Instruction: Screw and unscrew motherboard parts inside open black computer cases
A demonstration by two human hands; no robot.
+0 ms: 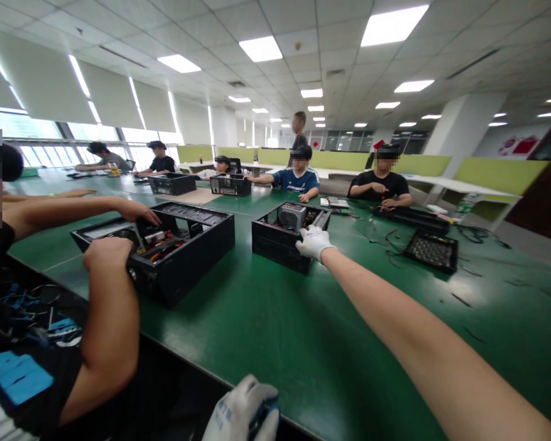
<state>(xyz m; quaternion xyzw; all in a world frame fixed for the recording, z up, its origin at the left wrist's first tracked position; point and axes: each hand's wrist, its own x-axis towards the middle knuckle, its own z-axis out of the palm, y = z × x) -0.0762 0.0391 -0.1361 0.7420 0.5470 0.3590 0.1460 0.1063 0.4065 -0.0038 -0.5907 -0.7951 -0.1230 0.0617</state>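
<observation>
My right hand [316,242], in a white glove, reaches far across the table. Its fingers are closed over the near right rim of a black computer case [278,246]. A grey power supply [292,215] sits in the top of that open case, left of my fingers. Low in the view, at the table's front edge, my gloved left hand [245,409] is curled closed. Something dark with blue shows between its fingers, but I cannot make out what it is.
To the left, a co-worker's bare hands [140,210] work in another open computer case [197,257]. A black perforated panel [431,250] and loose cables [480,236] lie right on the green table [257,343]. Other people sit along the far side.
</observation>
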